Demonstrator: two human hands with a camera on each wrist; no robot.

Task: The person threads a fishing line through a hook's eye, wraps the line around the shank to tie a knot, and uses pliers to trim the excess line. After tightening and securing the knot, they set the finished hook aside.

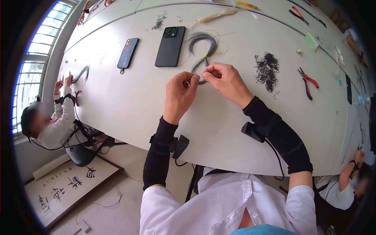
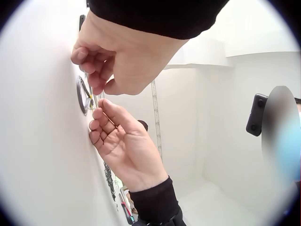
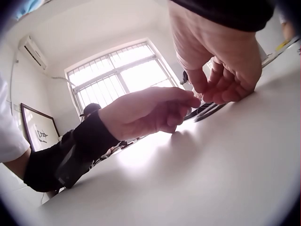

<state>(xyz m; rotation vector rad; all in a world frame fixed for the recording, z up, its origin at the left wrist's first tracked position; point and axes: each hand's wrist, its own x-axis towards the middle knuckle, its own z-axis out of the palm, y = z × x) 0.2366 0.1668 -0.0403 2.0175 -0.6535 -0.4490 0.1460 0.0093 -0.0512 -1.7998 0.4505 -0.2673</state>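
Observation:
My left hand (image 1: 181, 94) and right hand (image 1: 226, 80) meet over the table, fingertips almost together. Each pinches a thin strand between thumb and forefinger; what else is between the fingertips cannot be made out. Just beyond them lies a looped bundle of grey-black line (image 1: 203, 39), bound with a yellow tie (image 1: 206, 57). Its lower loop passes behind the fingertips. In the left wrist view the bundle (image 2: 83, 96) shows beside both hands. To the right of my right hand is a pile of small black fish hooks (image 1: 267, 69), with a few loose ones near it.
A black phone (image 1: 170, 47) and a blue phone (image 1: 128, 53) lie left of the bundle. Red-handled pliers (image 1: 308, 83) rest right of the hooks. Farther back are a plastic-wrapped bundle (image 1: 217, 15) and more hooks (image 1: 159, 20). Another person (image 1: 51, 125) works at the table's left side.

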